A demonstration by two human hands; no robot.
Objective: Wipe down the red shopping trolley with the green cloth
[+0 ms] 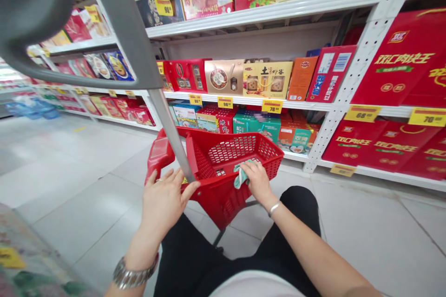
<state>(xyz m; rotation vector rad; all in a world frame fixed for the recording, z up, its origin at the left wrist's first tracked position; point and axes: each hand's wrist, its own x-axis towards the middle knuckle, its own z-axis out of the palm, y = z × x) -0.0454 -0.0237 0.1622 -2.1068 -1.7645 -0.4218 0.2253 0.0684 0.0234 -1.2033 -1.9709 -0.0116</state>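
Head view, hands in frame, logging the hold as I read it from my station. My left hand (163,205) lies palm down with the fingers spread, across the near rim of the red plastic shopping basket (223,195), just beside the steel pole (170,134) that rises to the grey handle (80,14). I cannot tell whether the fingers close around the rim; they look laid over it rather than clenched. I read this placement as bracing: it would steady the basket against force from the other side. My right hand (258,182) sits at the far corner of the rim, its fingers pressed together over a teal-and-white cloth (241,175), pinching it against the red mesh. The cloth lies at the rim, partly under the hand, so contact there looks deliberate. Behind the basket, white metal shelving (351,88) carries boxed gift sets (258,126) and yellow price tags (362,113), well apart from both hands.
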